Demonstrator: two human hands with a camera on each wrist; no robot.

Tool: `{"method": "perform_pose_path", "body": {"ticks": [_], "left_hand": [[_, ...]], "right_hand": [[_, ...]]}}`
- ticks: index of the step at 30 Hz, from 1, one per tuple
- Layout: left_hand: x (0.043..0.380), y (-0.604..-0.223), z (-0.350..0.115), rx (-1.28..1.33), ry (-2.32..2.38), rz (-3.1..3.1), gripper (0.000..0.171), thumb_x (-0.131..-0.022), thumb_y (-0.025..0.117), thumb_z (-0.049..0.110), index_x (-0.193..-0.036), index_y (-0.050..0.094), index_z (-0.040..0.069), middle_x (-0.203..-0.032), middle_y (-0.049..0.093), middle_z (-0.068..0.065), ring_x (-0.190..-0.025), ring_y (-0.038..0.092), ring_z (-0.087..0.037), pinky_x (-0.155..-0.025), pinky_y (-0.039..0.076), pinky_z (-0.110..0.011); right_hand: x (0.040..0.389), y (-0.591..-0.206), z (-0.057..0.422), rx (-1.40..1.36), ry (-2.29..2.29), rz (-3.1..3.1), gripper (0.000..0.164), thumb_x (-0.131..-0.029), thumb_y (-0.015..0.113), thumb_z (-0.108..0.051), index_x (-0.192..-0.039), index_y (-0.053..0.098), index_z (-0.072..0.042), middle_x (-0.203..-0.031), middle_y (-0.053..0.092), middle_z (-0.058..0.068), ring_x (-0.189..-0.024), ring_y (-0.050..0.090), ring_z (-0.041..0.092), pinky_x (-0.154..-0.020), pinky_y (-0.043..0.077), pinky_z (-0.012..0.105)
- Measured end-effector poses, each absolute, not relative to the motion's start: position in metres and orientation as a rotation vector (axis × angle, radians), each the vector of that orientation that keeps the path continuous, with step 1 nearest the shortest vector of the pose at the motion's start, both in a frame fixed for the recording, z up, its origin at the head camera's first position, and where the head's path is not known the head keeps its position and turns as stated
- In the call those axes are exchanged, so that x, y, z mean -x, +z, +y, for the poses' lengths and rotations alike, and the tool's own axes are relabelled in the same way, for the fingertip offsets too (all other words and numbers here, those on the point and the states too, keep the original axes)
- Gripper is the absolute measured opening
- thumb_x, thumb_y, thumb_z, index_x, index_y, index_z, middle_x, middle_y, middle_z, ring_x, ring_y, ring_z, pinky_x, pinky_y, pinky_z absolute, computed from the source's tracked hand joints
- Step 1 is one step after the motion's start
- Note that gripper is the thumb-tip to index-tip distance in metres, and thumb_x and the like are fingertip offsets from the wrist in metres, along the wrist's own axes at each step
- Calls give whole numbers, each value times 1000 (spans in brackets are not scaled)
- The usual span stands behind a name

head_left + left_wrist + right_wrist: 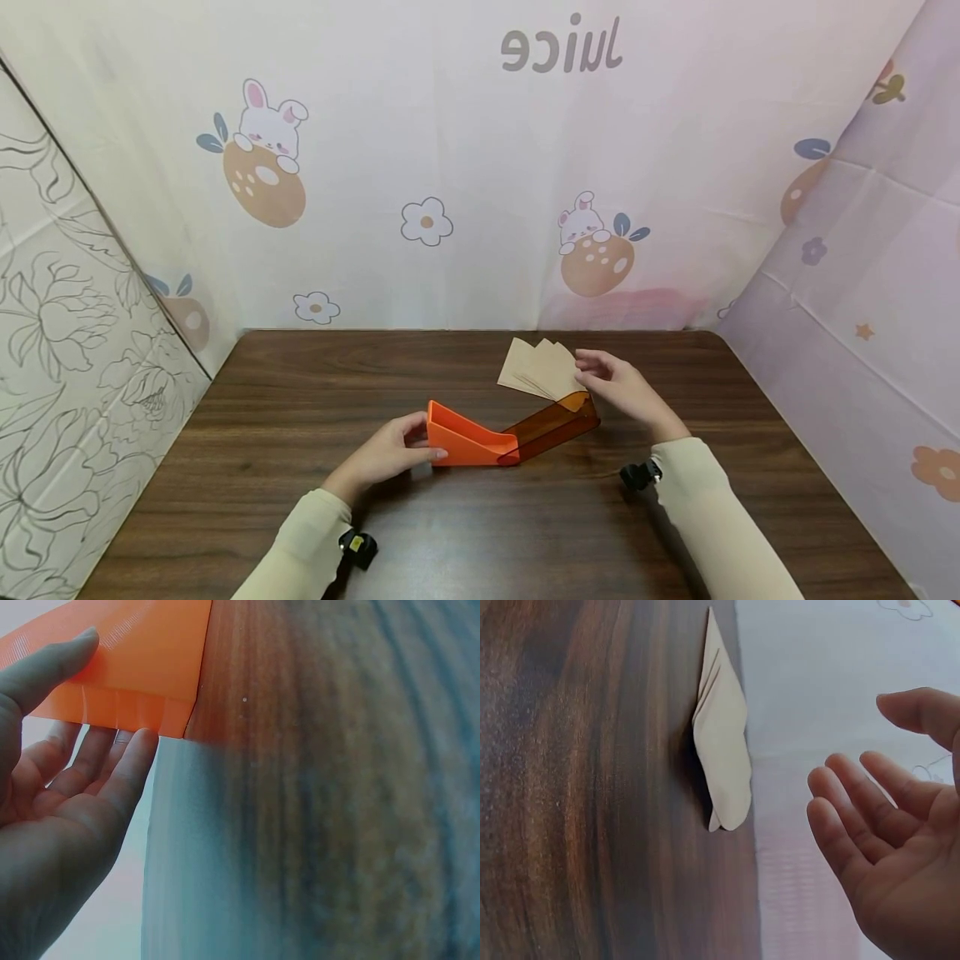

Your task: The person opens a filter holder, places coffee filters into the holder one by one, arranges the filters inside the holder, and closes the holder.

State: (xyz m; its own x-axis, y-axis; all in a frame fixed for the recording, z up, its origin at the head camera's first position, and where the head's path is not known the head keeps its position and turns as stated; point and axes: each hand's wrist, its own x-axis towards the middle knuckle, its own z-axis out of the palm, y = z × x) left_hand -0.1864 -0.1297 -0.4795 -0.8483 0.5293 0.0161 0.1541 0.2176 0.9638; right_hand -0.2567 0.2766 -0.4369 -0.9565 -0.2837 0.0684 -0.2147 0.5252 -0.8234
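Observation:
In the head view, an orange wedge-shaped box stands on the table with its hinged see-through amber lid swung open to the right. My left hand holds the box's tall left end, the thumb on its front face and the fingers around the end wall. Behind the lid lies a fanned stack of tan papers, which look like coffee filters. My right hand hovers beside the papers' right edge, fingers loosely bent and holding nothing. In the right wrist view its palm shows, apart from the papers.
The dark wood-grain table ends at a printed curtain behind it. More patterned cloth hangs to the right, and a flower-patterned panel to the left. A small black camera sits at the right wrist.

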Motion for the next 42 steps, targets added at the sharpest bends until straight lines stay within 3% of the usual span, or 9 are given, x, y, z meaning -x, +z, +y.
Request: {"method": "perform_pose_path", "body": {"ticks": [10,20,42], "left_hand": [[187,-481,-130,-624,1681,2163,40,-90,78,17,-125,62,8,-119,67,-4,-114,63,-22,-93,51,-29],[186,-480,-131,-627,1675,2170,41,-91,77,17,-127,62,8,-121,66,-4,-115,62,-22,-93,51,-27],[186,-478,-130,-627,1648,2203,40,-90,78,19,-126,62,9,-120,67,-3,-114,63,-21,-94,51,-32]], "right_hand": [[270,-451,275,369,-1365,2741,53,-99,66,-21,-142,49,5,-132,58,27,-114,60,36,-89,53,32],[281,-458,277,295,-1254,2788,55,-98,67,-20,-141,48,8,-136,55,28,-120,56,41,-98,46,53],[305,-466,274,164,-1103,2766,62,-96,68,-24,-142,45,11,-132,56,30,-121,53,43,-100,45,53]]}}
